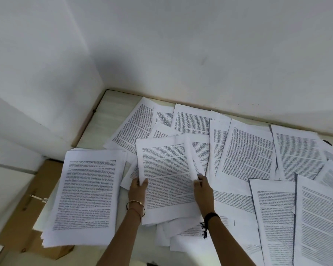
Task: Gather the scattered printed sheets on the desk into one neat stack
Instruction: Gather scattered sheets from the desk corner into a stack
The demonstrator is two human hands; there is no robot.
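Many printed sheets (244, 156) lie scattered and overlapping across the pale desk (96, 131). A thick stack of sheets (87, 194) rests at the left, hanging over the desk's edge. In the middle I hold a small bundle of sheets (167, 181) lifted off the desk. My left hand (136, 189) grips the bundle's left edge, thumb on top. At the bundle's right edge, my right hand (203, 191) pinches a curled sheet. More loose sheets (183, 235) lie under the bundle.
White walls meet in a corner just behind the desk. A brown cardboard box (21, 217) with a tag sits below the desk's left edge, partly under the stack. Large sheets (313, 223) cover the right side out to the frame's edge.
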